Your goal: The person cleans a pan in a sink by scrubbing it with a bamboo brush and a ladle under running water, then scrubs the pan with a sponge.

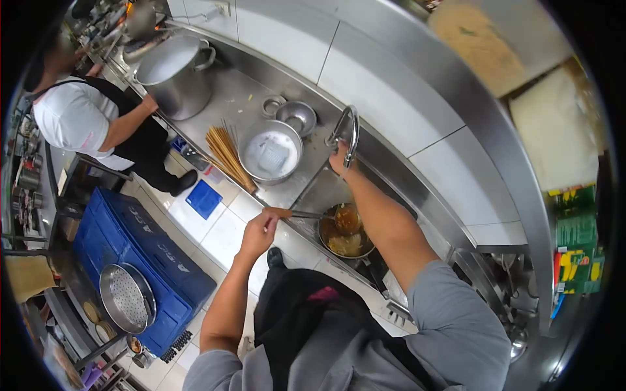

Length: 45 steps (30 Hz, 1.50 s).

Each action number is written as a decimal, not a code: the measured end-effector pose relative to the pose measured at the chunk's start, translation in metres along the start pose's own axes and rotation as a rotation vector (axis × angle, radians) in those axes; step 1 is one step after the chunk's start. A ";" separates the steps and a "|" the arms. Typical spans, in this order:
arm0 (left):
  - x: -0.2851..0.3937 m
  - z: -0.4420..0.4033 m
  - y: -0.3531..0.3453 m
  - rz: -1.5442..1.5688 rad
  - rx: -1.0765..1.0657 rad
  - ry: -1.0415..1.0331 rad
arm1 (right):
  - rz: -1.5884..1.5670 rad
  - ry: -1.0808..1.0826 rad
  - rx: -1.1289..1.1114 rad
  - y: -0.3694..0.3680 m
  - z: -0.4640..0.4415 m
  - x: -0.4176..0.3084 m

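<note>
My left hand (259, 229) is closed on the wooden handle of a ladle (306, 214). The ladle's bowl holds orange-brown liquid and sits over a dark pan (372, 249), which has brown liquid and pale yellowish food in it. My right arm reaches past the pan to the wall side. There my right hand (340, 159) grips the base of a curved chrome faucet (354, 133); its fingertips are partly hidden.
Left of the faucet stand a metal bowl (244, 158) of whitish liquid, a smaller bowl (306, 111), bamboo skewers (225, 153) and a large stockpot (186, 91). A co-worker (85, 117) stands beyond. Behind my left side are a blue bin (140, 241) and a colander (127, 296).
</note>
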<state>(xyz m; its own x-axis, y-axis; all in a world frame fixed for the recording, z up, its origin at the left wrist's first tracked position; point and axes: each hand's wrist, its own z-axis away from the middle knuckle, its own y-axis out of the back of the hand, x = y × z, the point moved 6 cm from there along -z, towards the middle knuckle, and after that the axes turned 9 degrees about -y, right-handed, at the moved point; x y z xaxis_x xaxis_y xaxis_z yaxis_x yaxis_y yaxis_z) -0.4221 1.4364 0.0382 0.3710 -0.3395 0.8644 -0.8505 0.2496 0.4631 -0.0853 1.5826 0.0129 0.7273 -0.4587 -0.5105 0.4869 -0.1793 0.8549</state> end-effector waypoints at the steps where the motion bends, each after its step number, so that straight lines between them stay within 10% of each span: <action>1: 0.020 -0.010 -0.005 -0.052 0.010 -0.145 | 0.124 0.090 -0.019 -0.008 0.001 -0.003; 6: 0.056 -0.041 -0.033 -0.594 -0.070 -0.395 | 0.430 0.146 -0.197 -0.019 0.042 -0.002; 8: 0.025 -0.046 -0.054 -0.810 -0.148 -0.329 | -0.184 0.097 -0.504 -0.028 0.050 0.009; 11: -0.030 -0.044 -0.086 -0.731 -0.609 0.212 | -0.505 -0.564 -0.536 -0.038 0.110 0.079; 15: 0.029 -0.054 -0.108 -0.441 -1.127 -0.073 | -0.588 -1.243 -0.652 -0.049 0.226 0.098; 17: 0.060 -0.064 -0.066 -0.370 -1.057 -0.021 | -1.559 -1.488 -0.564 -0.069 0.242 0.090; 18: 0.005 -0.062 -0.055 -0.494 -0.864 -0.105 | -1.571 -1.497 -0.529 -0.069 0.241 0.109; 22: -0.071 -0.081 0.063 -0.553 0.007 0.626 | -1.840 -1.361 -1.047 -0.104 0.245 0.155; 24: -0.104 -0.096 0.051 -0.461 0.048 0.660 | -1.235 -0.589 -0.980 -0.081 0.260 0.156; 28: -0.127 -0.107 0.049 -0.413 0.123 0.664 | -0.295 -0.693 -0.719 -0.044 0.295 0.186; 32: -0.155 -0.093 0.079 -0.384 0.157 0.690 | -0.774 -0.905 -0.869 0.005 0.320 0.167; 34: -0.175 -0.083 0.091 0.092 0.397 0.383 | -1.247 -1.004 -1.159 0.010 0.327 0.158; 38: -0.021 -0.054 0.138 0.008 0.421 0.068 | -1.816 -1.152 -1.207 0.017 0.326 0.141; 40: 0.028 -0.033 0.138 0.168 0.177 0.282 | -1.906 -1.153 -1.183 0.014 0.326 0.135; 45: 0.103 -0.028 0.030 -0.405 -0.561 -0.080 | -2.126 -1.162 -1.190 0.011 0.330 0.123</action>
<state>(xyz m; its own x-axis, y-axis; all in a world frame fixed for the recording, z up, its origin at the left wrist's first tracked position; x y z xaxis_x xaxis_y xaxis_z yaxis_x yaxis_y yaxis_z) -0.3995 1.4345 0.1466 0.5715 -0.5655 0.5946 -0.3215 0.5124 0.7963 -0.1500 1.2367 -0.0103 -0.7855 -0.4949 0.3715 0.0186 -0.6190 -0.7852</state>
